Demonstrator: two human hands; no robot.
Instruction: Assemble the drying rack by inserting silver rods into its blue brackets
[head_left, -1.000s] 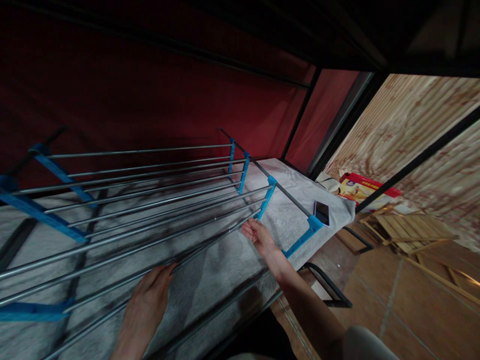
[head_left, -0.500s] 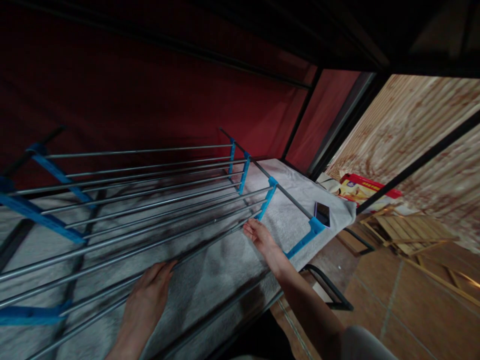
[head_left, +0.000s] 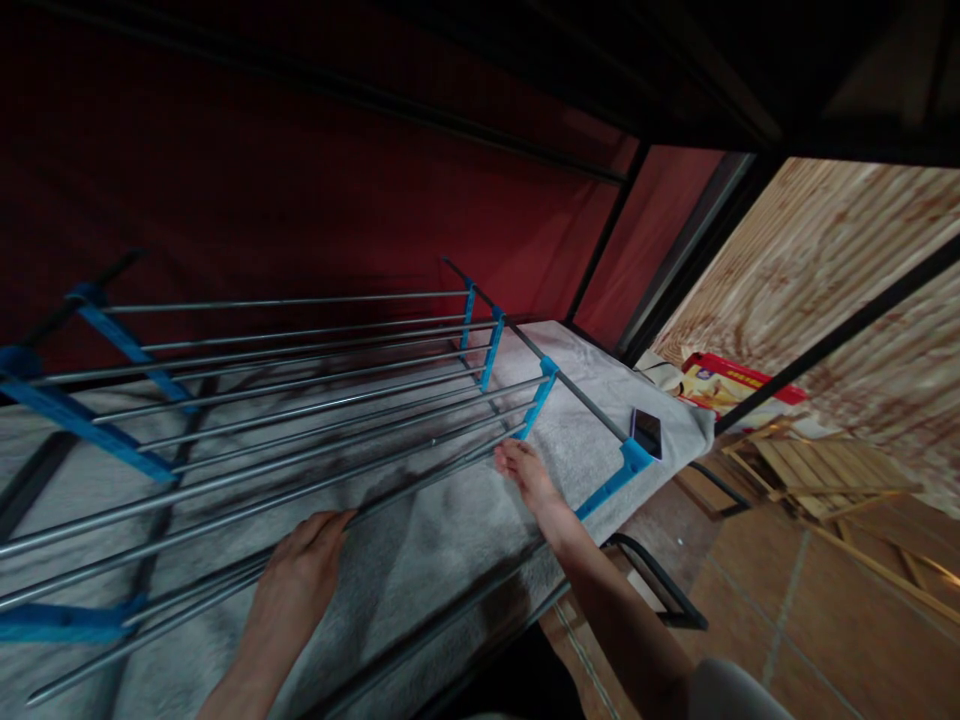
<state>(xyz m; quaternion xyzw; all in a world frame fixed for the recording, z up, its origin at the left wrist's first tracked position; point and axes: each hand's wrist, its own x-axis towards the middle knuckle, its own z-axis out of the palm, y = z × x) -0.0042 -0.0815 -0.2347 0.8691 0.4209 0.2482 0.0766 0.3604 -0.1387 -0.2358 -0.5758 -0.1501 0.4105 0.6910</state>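
Two-handed, gripping long, slim grey metal rod (head_left: pixel 420 487) in left hand (head_left: pixel 300 565), low over pale grey fleecy cloth (head_left: pixel 577 350); reaching with right hand (head_left: pixel 529 475) near blue plastic bracket (head_left: pixel 538 398), can't tell whether grasping. Probably light, stiff, slightly slippery; best held mid-length and near tip. Unlike earlier, now showing left tip, angled closer to neighbouring rod.

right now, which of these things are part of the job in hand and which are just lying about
Part of the job:
- rod in the left hand
- blue brackets
- rack's other rods

Seemingly just lying about:
- phone
- red-and-yellow box
- slatted wooden piece
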